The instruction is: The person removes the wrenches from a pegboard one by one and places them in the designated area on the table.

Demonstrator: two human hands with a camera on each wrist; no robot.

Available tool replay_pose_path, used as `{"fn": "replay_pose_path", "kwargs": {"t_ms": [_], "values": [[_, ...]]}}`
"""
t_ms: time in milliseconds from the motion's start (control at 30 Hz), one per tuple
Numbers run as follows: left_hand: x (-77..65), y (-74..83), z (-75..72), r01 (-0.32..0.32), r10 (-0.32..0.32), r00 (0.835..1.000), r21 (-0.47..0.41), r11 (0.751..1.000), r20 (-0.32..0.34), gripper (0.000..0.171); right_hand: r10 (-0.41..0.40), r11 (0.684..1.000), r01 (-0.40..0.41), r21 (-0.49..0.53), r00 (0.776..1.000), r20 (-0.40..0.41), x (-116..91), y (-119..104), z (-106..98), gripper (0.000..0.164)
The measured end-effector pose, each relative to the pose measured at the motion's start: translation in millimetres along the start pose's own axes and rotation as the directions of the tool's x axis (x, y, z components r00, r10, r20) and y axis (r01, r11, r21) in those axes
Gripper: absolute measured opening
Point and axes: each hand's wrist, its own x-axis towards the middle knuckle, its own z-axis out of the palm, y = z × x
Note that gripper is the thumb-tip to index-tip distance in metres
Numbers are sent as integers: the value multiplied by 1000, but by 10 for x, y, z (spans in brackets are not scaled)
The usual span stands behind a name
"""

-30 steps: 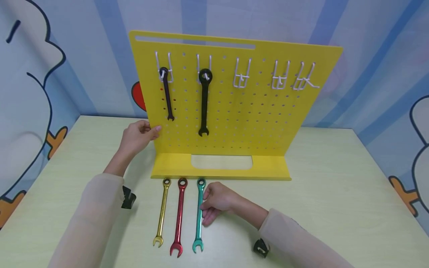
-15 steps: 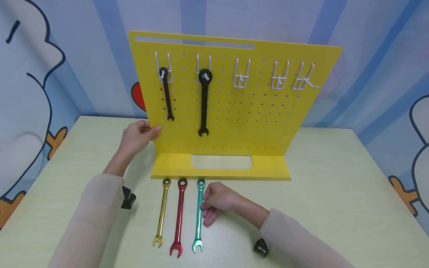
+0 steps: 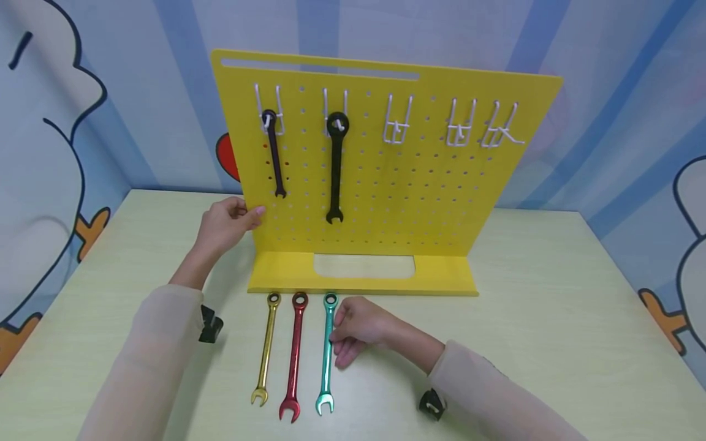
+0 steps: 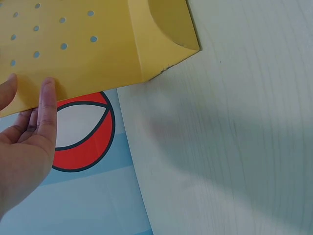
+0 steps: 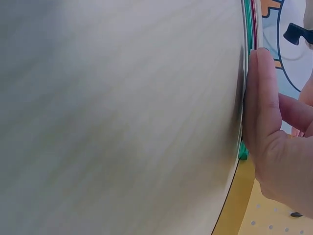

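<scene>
A yellow pegboard (image 3: 408,202) stands upright on its base. My left hand (image 3: 226,223) pinches its left edge, and the left wrist view shows the thumb in front with some fingers behind. In front of the base lie a gold wrench (image 3: 267,349), a red wrench (image 3: 295,355) and a green wrench (image 3: 326,355), side by side. My right hand (image 3: 361,327) rests on the table at the right side of the green wrench, thumb tip touching its shaft. Straight fingers show in the right wrist view. No finger shows on the wrench's left side.
A small black wrench (image 3: 276,159) and a larger black wrench (image 3: 336,171) hang on the left two hooks. Three white hooks to the right, including the third hook (image 3: 396,125), carry nothing. A patterned blue backdrop (image 3: 386,30) stands behind the table (image 3: 557,306).
</scene>
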Motion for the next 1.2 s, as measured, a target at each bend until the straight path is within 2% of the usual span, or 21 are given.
{"fn": "replay_pose_path", "kwargs": {"t_ms": [133, 200, 233, 367, 433, 467, 500, 600, 667, 733, 833, 933, 1067, 1100, 1167, 1200], "values": [[37, -41, 8, -8, 8, 1000, 0, 1000, 1, 55, -8, 1000, 8, -2, 1000, 6, -7, -16, -7, 16], [126, -148, 34, -6, 6, 1000, -12, 1000, -6, 56, -12, 1000, 12, -8, 1000, 4, -9, -21, -9, 16], [197, -233, 59, -1, 0, 1000, -14, 1000, -17, 56, -12, 1000, 12, -10, 1000, 3, -9, -25, -11, 16], [602, -737, 198, -34, 35, 998, 13, 999, -54, 60, -16, 999, 16, -36, 1000, -3, -13, -40, -30, 17], [659, -799, 222, -31, 33, 997, 33, 999, -64, 61, -15, 999, 14, -50, 1000, -3, -18, -54, -45, 18], [636, -768, 212, -39, 41, 998, 31, 999, -57, 62, -15, 998, 15, -57, 1000, -3, -21, -61, -53, 18], [562, -673, 184, -36, 37, 998, 16, 999, -46, 61, -16, 998, 16, -64, 1000, -3, -23, -68, -61, 18], [273, -309, 98, 4, -4, 999, -6, 1000, -41, 56, -21, 996, 21, -82, 1000, 1, -25, -87, -88, 19], [124, -130, 46, 2, -2, 1000, -17, 1000, -26, 53, -35, 995, 35, -94, 999, 3, -19, -102, -109, 19], [39, -30, 21, 11, -11, 1000, -10, 1000, -28, 49, -52, 992, 52, -115, 999, 3, -8, -119, -136, 19], [38, -34, 10, -3, 2, 1000, -9, 1000, -12, 52, -80, 987, 78, -143, 997, -8, 13, -157, -183, 20], [252, -294, 84, -3, 3, 999, 3, 1000, -38, 57, -98, 983, 95, -156, 995, -14, 27, -198, -239, 19], [683, -842, 247, -30, 35, 995, 55, 998, -94, 62, -126, 980, 121, -155, 992, -18, 25, -250, -318, 19], [700, -848, 226, -34, 36, 997, 30, 999, -74, 58, -133, 979, 128, -156, 991, -21, 23, -263, -337, 20], [759, -927, 250, -49, 52, 996, 47, 998, -78, 59, -142, 977, 134, -165, 989, -38, 21, -290, -374, 23], [719, -867, 229, -37, 39, 997, 32, 999, -62, 59, -144, 976, 134, -170, 988, -48, 22, -304, -390, 25]]}}
